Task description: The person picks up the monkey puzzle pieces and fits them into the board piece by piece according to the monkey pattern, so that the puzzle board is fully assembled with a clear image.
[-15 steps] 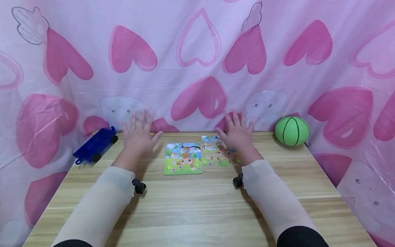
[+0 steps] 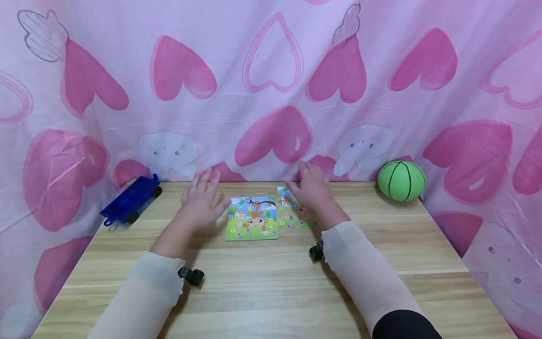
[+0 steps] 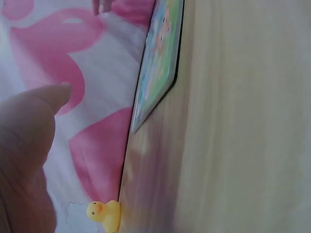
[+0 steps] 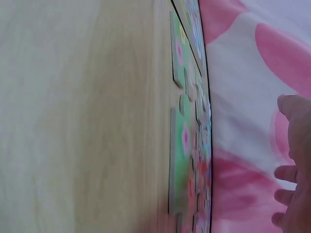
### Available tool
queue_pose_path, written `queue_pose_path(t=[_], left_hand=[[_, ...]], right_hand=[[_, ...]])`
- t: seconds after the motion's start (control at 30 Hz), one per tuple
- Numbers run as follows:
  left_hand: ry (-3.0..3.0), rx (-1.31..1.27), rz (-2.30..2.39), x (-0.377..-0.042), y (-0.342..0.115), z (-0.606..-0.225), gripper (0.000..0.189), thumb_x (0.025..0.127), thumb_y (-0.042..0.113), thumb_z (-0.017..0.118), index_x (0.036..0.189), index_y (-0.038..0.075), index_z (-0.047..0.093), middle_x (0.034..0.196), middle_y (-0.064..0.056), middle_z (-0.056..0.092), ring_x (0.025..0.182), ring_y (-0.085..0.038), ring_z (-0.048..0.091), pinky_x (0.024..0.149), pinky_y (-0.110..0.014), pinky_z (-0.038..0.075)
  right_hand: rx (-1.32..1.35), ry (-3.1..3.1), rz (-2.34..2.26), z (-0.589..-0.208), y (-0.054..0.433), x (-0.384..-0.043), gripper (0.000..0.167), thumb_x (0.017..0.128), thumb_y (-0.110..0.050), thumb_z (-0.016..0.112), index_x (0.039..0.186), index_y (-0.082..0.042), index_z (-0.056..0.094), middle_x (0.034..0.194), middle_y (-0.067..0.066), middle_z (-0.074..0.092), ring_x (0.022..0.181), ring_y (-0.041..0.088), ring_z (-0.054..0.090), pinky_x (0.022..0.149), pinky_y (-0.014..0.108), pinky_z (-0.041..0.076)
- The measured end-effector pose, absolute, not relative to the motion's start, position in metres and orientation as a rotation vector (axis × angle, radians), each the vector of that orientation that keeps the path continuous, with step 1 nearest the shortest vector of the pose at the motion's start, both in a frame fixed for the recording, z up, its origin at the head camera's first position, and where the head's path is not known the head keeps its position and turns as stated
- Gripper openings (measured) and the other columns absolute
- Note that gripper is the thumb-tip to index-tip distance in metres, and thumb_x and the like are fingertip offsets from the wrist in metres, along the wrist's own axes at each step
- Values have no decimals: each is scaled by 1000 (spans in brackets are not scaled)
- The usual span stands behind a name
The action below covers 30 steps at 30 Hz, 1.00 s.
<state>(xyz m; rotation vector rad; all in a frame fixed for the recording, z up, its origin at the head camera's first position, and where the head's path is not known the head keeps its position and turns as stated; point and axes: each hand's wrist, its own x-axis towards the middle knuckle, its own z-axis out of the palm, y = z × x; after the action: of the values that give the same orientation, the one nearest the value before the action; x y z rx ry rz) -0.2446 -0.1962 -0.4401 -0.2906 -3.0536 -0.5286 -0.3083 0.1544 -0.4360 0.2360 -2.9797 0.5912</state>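
My left hand point(image 2: 200, 201) hovers just left of a square monkey picture board point(image 2: 252, 228), its fingers extended and holding nothing. The thumb shows apart from the board in the left wrist view. My right hand point(image 2: 315, 190), also with nothing in it, is over a spread of jigsaw pieces point(image 2: 288, 220) beside the board and hides part of them. In the right wrist view, gaps separate some of the jigsaw pieces point(image 4: 180, 145), and the fingers point(image 4: 296, 121) are raised above them.
A blue toy cart point(image 2: 133, 200) with black wheels stands at the back left of the wooden table point(image 2: 262, 292). A green ball point(image 2: 401, 181) sits at the back right. The left wrist view shows a yellow rubber duck point(image 3: 108, 214). Behind hangs a pink heart-patterned curtain point(image 2: 271, 61).
Both hands have come down and moved closer together: the left toward the right and the board, the right toward the left over the pieces. The board, pieces, cart and ball stay put.
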Motion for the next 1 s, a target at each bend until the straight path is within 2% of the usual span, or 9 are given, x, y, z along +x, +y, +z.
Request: queue_pose_path(t=[0.07, 0.2, 0.3, 0.43, 0.63, 0.83, 1.0], left_hand=[[-3048, -365, -603, -240, -195, -443, 99, 102, 78, 40, 174, 23, 0, 183, -7, -11, 168, -44, -11, 126, -83, 5], [-3046, -473, -784, -231, -196, -451, 98, 104, 64, 56, 175, 20, 4, 184, -8, -1, 169, -45, -4, 129, -80, 9], [-3068, -536, -887, -228, -198, -458, 98, 102, 54, 65, 174, 17, 10, 184, -9, 5, 169, -46, -1, 132, -75, 8], [-3119, -598, -974, -226, -202, -466, 101, 97, 48, 73, 174, 16, 17, 183, -9, 9, 169, -44, 3, 132, -74, 9], [-3174, -639, -981, -222, -207, -470, 99, 95, 48, 75, 173, 20, 21, 183, -4, 11, 169, -41, 8, 132, -74, 13], [-3215, -682, -1001, -220, -211, -469, 96, 94, 53, 75, 172, 23, 27, 183, 2, 14, 169, -44, 2, 132, -74, 3], [-3239, -691, -1002, -219, -213, -471, 97, 93, 54, 76, 172, 26, 27, 182, 4, 16, 169, -43, -2, 131, -75, -1]], right_hand=[[263, -2969, 663, -437, 152, -309, 84, 101, -59, 66, 169, -21, 34, 163, 7, 48, 151, 30, 41, 129, 61, 36], [361, -2973, 807, -440, 150, -313, 77, 100, -51, 71, 164, -20, 43, 154, 5, 56, 138, 25, 53, 121, 53, 50], [399, -3010, 941, -442, 151, -317, 74, 101, -46, 73, 163, -19, 45, 160, 6, 54, 144, 28, 56, 122, 53, 49], [385, -3062, 1140, -446, 149, -318, 69, 100, -39, 76, 160, -17, 50, 156, 8, 59, 144, 31, 59, 120, 52, 51], [334, -3110, 1256, -449, 147, -319, 68, 99, -33, 79, 159, -15, 52, 153, 8, 61, 143, 30, 58, 123, 52, 49], [362, -3137, 1133, -452, 147, -323, 64, 98, -35, 79, 155, -14, 58, 149, 5, 63, 137, 25, 59, 123, 50, 48], [405, -3156, 1069, -455, 145, -327, 63, 96, -31, 81, 152, -13, 60, 150, 6, 62, 134, 25, 58, 121, 50, 50]])
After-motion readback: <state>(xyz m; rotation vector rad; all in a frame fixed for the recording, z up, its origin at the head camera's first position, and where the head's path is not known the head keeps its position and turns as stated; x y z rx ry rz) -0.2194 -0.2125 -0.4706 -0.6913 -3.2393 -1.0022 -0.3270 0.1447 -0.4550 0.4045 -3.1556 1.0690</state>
